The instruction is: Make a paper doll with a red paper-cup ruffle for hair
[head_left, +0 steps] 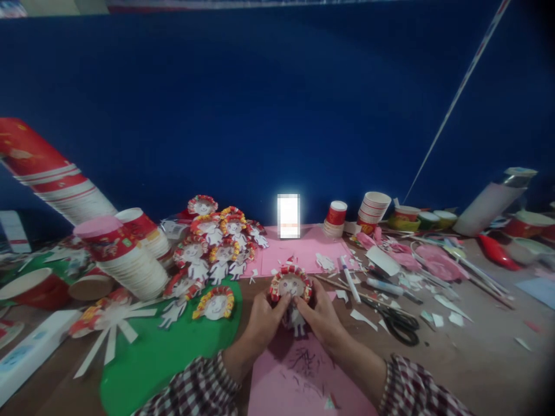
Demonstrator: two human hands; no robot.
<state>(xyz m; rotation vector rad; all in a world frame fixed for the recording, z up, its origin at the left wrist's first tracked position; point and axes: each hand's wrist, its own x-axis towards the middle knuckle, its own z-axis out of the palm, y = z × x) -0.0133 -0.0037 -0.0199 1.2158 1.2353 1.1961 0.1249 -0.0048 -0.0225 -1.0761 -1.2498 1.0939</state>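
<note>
I have a small paper doll (292,282) in view: a pale, round face with drawn eyes, a ridged red-and-yellow rim curling around it, and a flat white cut-out body with stubby legs below. The left grip (264,316) and right grip (324,312) both pinch it, thumbs pressed on the lower part of the face and the other fingers mostly hidden from me. The doll sits between the two, upright, its legs hanging below the thumbs.

Taking the doll as the clock's centre, similar dolls (223,253) pile up at 10 o'clock, and one rimmed face (215,305) lies at 9 on a smooth green sheet (173,361). Pink paper (281,375) with dark scribbles spreads at 6. A white marker (350,280) lies at 3, with black scissors (401,325) further out, towards 4, among paper scraps on the brown bench (468,361). Red-and-white cups (335,219) stand stacked at 1. At 12 a bright, blurred screen (288,216) stands before a plain dark blue wall (269,104).
</note>
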